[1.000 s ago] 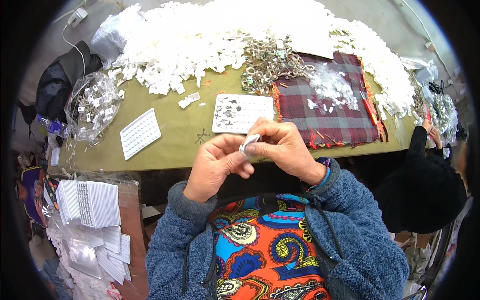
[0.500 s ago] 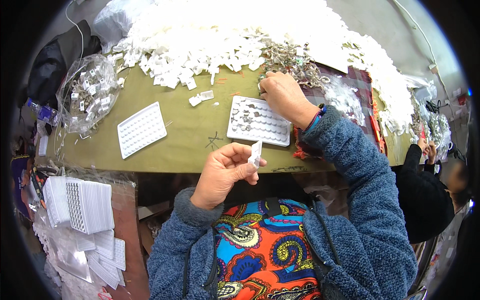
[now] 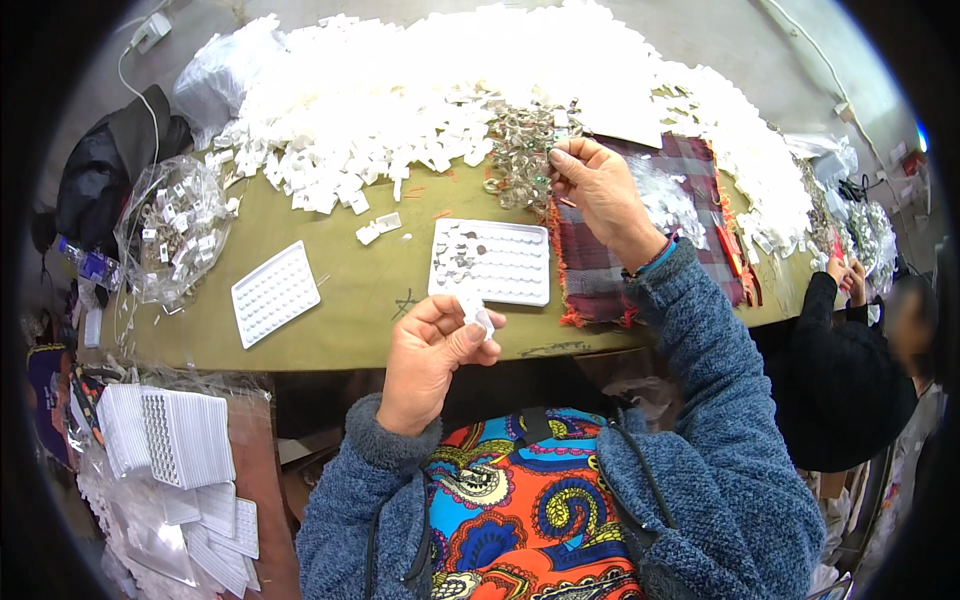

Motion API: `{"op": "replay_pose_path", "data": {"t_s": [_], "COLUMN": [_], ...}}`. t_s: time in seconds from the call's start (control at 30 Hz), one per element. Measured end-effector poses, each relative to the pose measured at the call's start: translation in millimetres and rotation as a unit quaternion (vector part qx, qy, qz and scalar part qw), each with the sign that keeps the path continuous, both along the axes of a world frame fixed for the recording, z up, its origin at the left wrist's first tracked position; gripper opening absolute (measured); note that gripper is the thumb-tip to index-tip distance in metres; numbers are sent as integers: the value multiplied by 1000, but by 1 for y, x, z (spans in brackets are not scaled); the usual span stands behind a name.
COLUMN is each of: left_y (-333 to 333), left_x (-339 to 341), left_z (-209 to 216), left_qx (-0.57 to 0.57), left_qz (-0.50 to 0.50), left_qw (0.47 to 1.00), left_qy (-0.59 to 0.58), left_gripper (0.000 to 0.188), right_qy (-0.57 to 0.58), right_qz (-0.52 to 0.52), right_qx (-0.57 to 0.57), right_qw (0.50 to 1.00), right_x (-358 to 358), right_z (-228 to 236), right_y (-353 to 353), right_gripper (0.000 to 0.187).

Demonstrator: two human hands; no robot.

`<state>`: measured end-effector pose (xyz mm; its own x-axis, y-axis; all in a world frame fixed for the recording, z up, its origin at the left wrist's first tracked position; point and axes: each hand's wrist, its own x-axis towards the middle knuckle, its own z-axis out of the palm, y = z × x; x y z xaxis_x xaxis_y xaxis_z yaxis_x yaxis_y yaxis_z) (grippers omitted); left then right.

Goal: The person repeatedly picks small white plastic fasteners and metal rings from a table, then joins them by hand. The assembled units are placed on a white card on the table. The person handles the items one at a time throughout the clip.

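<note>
In my left hand (image 3: 420, 365), between thumb and fingers, is a small white plastic piece (image 3: 478, 314), held just in front of the near edge of a shallow white tray (image 3: 520, 292). Small metal parts (image 3: 462, 252) lie in the tray's left side, while its right-hand rows show bare white. My right hand (image 3: 608, 198) is at the right edge of a heap of small metal pieces (image 3: 520, 150), thumb and fingers pinched together. Whatever sits at those fingertips is too small to make out.
A large mound of white plastic pieces (image 3: 390, 110) covers the far table. A second white tray (image 3: 276, 293) lies left, near a clear bag of parts (image 3: 180, 230). Plaid cloth (image 3: 610, 280) is on the right. Stacked trays (image 3: 190, 435) stand lower left. Another person (image 3: 845, 385) works far right.
My right hand has moved right and away from the tray's edge, along the metal heap. My left hand still holds the white piece, now tilted differently. The whole view has shifted slightly.
</note>
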<state>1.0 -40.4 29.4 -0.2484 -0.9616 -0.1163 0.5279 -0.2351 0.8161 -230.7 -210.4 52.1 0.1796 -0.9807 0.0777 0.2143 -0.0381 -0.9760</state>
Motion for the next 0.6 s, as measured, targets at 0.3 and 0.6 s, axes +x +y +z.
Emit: {"op": "replay_pose_path", "data": {"t_s": [0.3,0.6], "left_y": [-63,-137], "left_x": [-65,-96], "left_z": [52,64], "left_qx": [-171,-144], "left_qz": [70,-13], "left_qw": [977,974], "left_qy": [-107,-175], "left_gripper": [21,22], "right_qy": [-62,30], "right_qz": [49,16], "right_qx": [30,-48], "right_qw": [996,998], "right_x": [-19,-36], "right_z": [4,37], "right_y": [14,-13], "right_gripper": [11,15]}}
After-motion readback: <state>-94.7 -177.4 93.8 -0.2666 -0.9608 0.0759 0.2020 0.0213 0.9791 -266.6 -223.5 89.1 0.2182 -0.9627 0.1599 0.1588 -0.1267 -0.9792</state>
